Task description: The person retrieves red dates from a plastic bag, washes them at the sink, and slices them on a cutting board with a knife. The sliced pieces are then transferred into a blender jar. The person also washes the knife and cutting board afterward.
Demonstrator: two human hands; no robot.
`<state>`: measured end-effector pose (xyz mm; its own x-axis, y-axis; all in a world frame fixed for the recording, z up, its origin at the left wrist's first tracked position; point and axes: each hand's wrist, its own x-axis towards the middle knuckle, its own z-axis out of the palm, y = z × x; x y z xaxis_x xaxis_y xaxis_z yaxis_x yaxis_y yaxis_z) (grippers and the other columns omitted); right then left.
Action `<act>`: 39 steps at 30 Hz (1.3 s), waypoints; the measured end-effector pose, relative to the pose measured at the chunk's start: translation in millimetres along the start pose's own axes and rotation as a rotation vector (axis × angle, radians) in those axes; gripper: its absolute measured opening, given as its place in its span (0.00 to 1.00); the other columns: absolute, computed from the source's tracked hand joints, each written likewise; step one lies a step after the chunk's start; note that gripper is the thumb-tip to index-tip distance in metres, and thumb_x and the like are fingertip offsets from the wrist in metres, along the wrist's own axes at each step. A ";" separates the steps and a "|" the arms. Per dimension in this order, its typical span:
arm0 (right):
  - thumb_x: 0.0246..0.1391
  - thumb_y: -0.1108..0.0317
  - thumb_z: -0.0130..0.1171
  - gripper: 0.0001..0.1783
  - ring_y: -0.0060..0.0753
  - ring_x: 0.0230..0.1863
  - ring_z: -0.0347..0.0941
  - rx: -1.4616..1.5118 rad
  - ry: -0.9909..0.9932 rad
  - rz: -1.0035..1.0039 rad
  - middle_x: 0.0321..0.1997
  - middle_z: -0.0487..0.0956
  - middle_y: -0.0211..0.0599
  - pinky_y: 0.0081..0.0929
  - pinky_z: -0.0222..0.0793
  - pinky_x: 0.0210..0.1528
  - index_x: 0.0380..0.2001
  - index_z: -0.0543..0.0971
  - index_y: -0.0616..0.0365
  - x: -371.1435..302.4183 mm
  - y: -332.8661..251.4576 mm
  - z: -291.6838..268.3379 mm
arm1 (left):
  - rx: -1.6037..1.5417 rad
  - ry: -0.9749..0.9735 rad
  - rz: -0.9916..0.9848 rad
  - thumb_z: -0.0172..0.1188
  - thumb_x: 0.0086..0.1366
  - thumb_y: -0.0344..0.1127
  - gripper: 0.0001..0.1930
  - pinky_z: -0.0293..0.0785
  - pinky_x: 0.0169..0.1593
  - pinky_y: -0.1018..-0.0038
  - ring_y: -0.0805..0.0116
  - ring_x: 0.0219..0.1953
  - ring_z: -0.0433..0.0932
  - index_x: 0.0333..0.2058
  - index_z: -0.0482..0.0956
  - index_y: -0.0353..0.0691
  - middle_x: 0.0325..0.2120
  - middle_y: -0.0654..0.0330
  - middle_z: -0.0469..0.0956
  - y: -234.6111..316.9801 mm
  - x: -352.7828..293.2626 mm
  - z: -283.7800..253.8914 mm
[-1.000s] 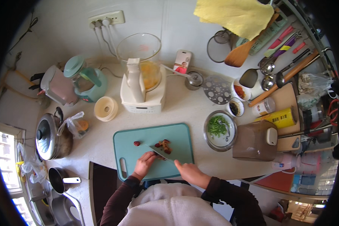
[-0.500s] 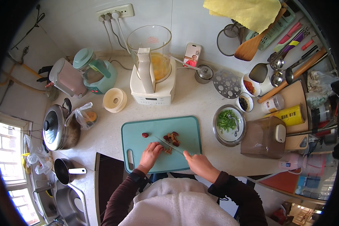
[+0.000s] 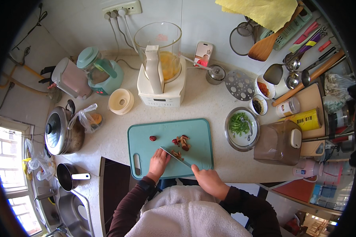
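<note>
A green cutting board (image 3: 146, 130) lies before me on the counter. My right hand (image 3: 207, 180) grips a kitchen knife (image 3: 177, 157) at the board's near right; its blade slants up and left. My left hand (image 3: 159, 162) rests on the board beside the blade's tip end, fingers bent and pressed together; whatever they hold is hidden. Just beyond the blade are cut date pieces (image 3: 177, 154), brownish inside. A small pile of dark red dates (image 3: 182, 142), some cut open, sits farther back. One whole date (image 3: 152, 138) lies alone to the left.
A white blender (image 3: 160, 98) stands behind the board, with a cream ring-shaped part (image 3: 121, 101) to its left. Right of the board is a metal-rimmed bowl of chopped greens (image 3: 239, 124), beside a brown container (image 3: 279, 142). A lidded pot (image 3: 63, 130) stands left.
The knife has shifted slightly toward me and left, and the cut pieces now lie beyond its blade. My left fingers have moved close to the tip end.
</note>
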<state>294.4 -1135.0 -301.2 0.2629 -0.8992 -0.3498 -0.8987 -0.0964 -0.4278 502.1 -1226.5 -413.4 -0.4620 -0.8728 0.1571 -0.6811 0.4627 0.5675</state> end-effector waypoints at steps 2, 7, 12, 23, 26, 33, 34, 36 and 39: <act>0.51 0.74 0.47 0.08 0.45 0.18 0.76 -0.071 0.076 -0.020 0.15 0.75 0.42 0.38 0.72 0.19 0.36 0.64 0.61 1.7 -3.0 4.9 | 0.003 -0.005 -0.010 0.60 0.53 0.31 0.09 0.71 0.36 0.63 0.53 0.34 0.72 0.32 0.70 0.37 0.28 0.54 0.71 -3.2 -2.0 2.9; 0.50 0.73 0.50 0.08 0.37 0.16 0.76 -0.203 0.172 -0.055 0.13 0.74 0.37 0.31 0.72 0.16 0.35 0.65 0.59 12.1 -5.2 18.5 | 0.034 -0.066 -0.085 0.60 0.53 0.32 0.10 0.72 0.38 0.63 0.51 0.36 0.74 0.33 0.71 0.35 0.29 0.52 0.73 -6.1 -1.7 4.2; 0.50 0.74 0.50 0.10 0.40 0.17 0.76 -0.197 0.195 -0.087 0.13 0.74 0.38 0.34 0.72 0.17 0.37 0.65 0.59 23.1 7.7 29.1 | -0.066 -0.129 -0.268 0.58 0.55 0.31 0.07 0.72 0.37 0.62 0.50 0.35 0.75 0.33 0.73 0.37 0.29 0.52 0.75 4.3 4.3 -2.3; 0.50 0.74 0.47 0.21 0.52 0.18 0.73 0.010 -0.011 -0.040 0.16 0.74 0.46 0.47 0.66 0.20 0.50 0.63 0.62 38.9 41.3 4.8 | -0.164 -0.099 0.203 0.56 0.55 0.27 0.09 0.73 0.40 0.68 0.59 0.37 0.74 0.36 0.75 0.40 0.33 0.60 0.74 -1.3 14.2 -26.3; 0.49 0.74 0.48 0.21 0.52 0.18 0.72 0.013 0.021 -0.045 0.15 0.73 0.45 0.46 0.65 0.19 0.49 0.64 0.63 27.5 32.2 0.3 | -0.132 -0.109 0.248 0.57 0.54 0.27 0.09 0.74 0.39 0.70 0.60 0.37 0.74 0.35 0.76 0.41 0.33 0.62 0.74 -0.2 14.6 -24.1; 0.47 0.77 0.48 0.20 0.53 0.18 0.71 0.058 -0.006 -0.007 0.15 0.72 0.47 0.48 0.64 0.19 0.47 0.63 0.64 2.6 17.6 -2.2 | -0.028 -0.044 0.243 0.55 0.50 0.27 0.11 0.74 0.38 0.73 0.64 0.37 0.74 0.35 0.76 0.42 0.34 0.64 0.74 2.3 9.6 -13.0; 0.46 0.77 0.48 0.21 0.54 0.18 0.71 0.064 -0.002 -0.014 0.15 0.72 0.47 0.48 0.64 0.20 0.47 0.63 0.64 1.4 18.5 -2.3 | -0.016 -0.033 0.250 0.55 0.50 0.27 0.12 0.74 0.38 0.73 0.64 0.37 0.74 0.35 0.76 0.42 0.34 0.64 0.74 1.9 8.9 -11.8; 0.46 0.77 0.48 0.20 0.54 0.18 0.71 0.077 0.005 -0.023 0.15 0.72 0.47 0.48 0.64 0.20 0.46 0.63 0.64 -0.5 21.0 -2.3 | 0.006 -0.024 0.270 0.54 0.49 0.28 0.12 0.73 0.39 0.72 0.65 0.37 0.74 0.35 0.77 0.42 0.34 0.65 0.75 0.7 8.2 -10.4; 0.46 0.78 0.48 0.19 0.55 0.18 0.71 0.089 0.004 -0.035 0.15 0.72 0.48 0.49 0.64 0.20 0.45 0.63 0.64 -2.7 25.2 -2.7 | 0.021 -0.023 0.281 0.53 0.49 0.29 0.13 0.72 0.40 0.72 0.65 0.38 0.74 0.36 0.77 0.42 0.34 0.65 0.75 -1.1 7.9 -10.0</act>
<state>270.2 -1136.2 -308.8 0.2925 -0.8974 -0.3303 -0.8540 -0.0897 -0.5125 504.9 -1235.5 -404.7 -0.6471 -0.7060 0.2879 -0.5360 0.6898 0.4868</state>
